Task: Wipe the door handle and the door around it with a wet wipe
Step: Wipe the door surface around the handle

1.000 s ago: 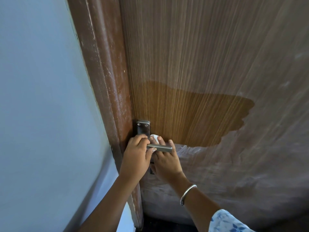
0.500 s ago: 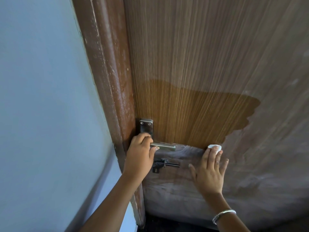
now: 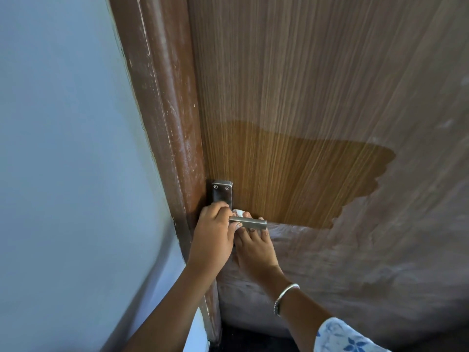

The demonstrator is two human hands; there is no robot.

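Note:
A wood-grain door [image 3: 317, 85] fills the right of the head view, with a darker, clean patch [image 3: 291, 174] above the dusty lower part. A metal lever handle [image 3: 251, 222] on a steel backplate [image 3: 222, 195] sits at the door's left edge. My left hand [image 3: 212, 237] grips the base of the lever. My right hand [image 3: 253, 247] reaches up behind the lever, pressing a small white wet wipe [image 3: 238, 212] against the door just right of the backplate. The key below the handle is hidden by my hands.
A reddish-brown door frame [image 3: 162, 110] runs down beside the door, with a pale blue wall [image 3: 63, 148] to its left. Dark floor [image 3: 248, 339] shows at the bottom. A silver bangle [image 3: 284, 297] circles my right wrist.
My right hand has moved left with the wipe, from the open door surface to the right of the handle back to behind the lever. My left hand has stayed on the handle.

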